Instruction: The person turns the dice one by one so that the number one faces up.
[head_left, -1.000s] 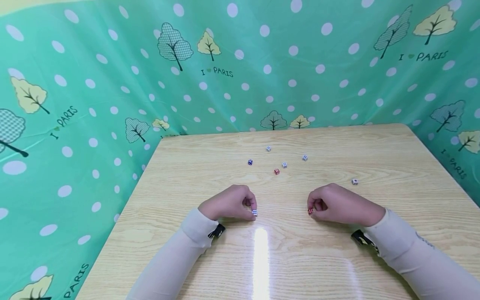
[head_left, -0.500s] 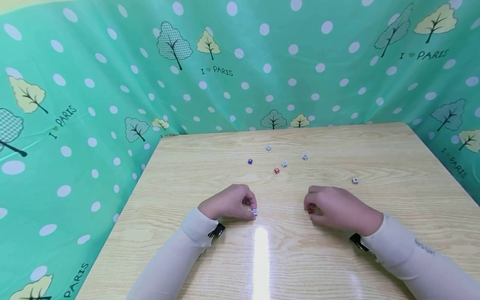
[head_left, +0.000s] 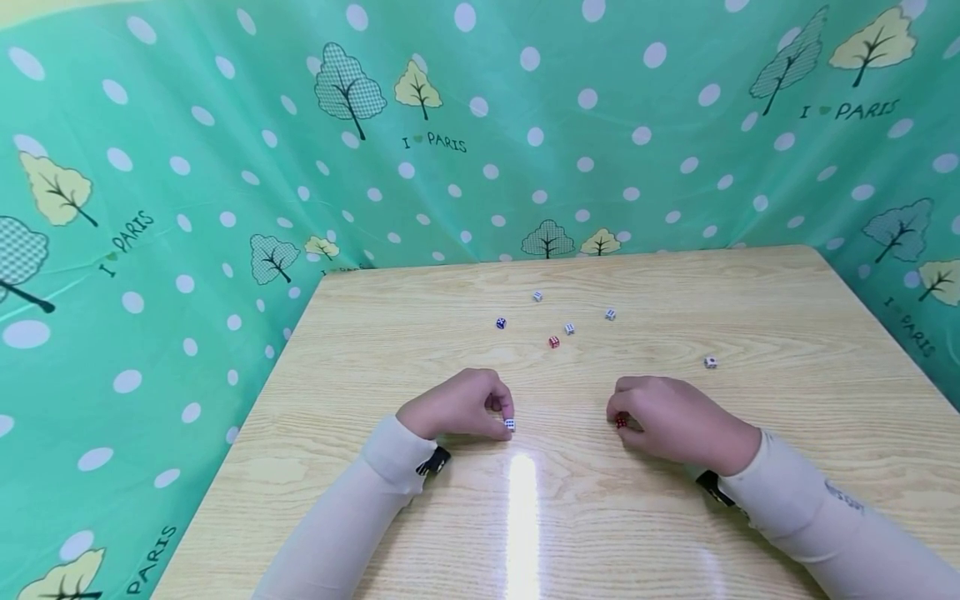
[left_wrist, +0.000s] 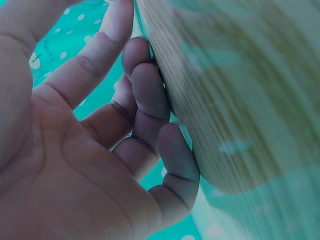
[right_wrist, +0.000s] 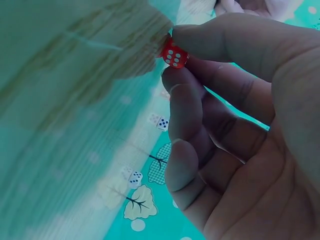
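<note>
In the head view, my left hand (head_left: 463, 406) pinches a white die (head_left: 509, 425) with blue pips between thumb and index finger, low at the tabletop (head_left: 405, 342). The left wrist view shows that hand's curled fingers against the wood, with the die out of sight. To the right, my right hand (head_left: 671, 421) holds a red die (head_left: 621, 422) between thumb and fingertips. Six white pips on one face of this red die (right_wrist: 174, 55) show in the right wrist view, where the thumb tip lies on its edge.
Farther back lie a dark blue die (head_left: 501, 323), another red die (head_left: 554, 342) and white dice, one (head_left: 569, 329) beside the red. A white die (head_left: 711, 362) sits beyond my right hand. Green dotted cloth (head_left: 450, 167) hangs behind and at the sides.
My right hand has turned and shifted slightly left, its fingers now reaching farther over the red die, which stays in nearly the same spot. The left hand and its white die have kept still.
</note>
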